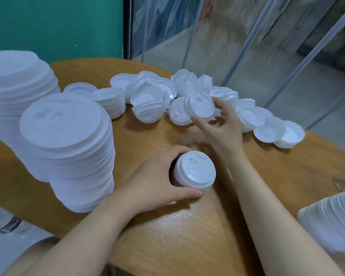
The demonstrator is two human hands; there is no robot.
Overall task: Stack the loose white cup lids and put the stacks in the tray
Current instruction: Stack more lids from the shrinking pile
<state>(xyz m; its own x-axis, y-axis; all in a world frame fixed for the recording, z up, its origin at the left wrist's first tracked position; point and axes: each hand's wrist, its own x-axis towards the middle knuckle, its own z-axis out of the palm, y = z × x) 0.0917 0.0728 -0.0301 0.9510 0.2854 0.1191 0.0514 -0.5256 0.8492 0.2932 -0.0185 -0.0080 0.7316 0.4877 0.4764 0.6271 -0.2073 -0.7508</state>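
My left hand (157,176) grips a short stack of white cup lids (195,172) that stands on the wooden table (287,176) near its middle. My right hand (221,124) reaches into the heap of loose white lids (153,100) at the far side and pinches one tilted lid (201,104) between thumb and fingers. Two tall finished stacks stand at the left, one (68,146) near me and one (14,92) behind it. No tray is in view.
Another stack of lids (331,220) lies on its side at the right edge. Loose lids (277,132) trail toward the table's right rim. Clear plastic curtain strips (247,46) hang behind the table, and a green wall (54,26) is at the back left.
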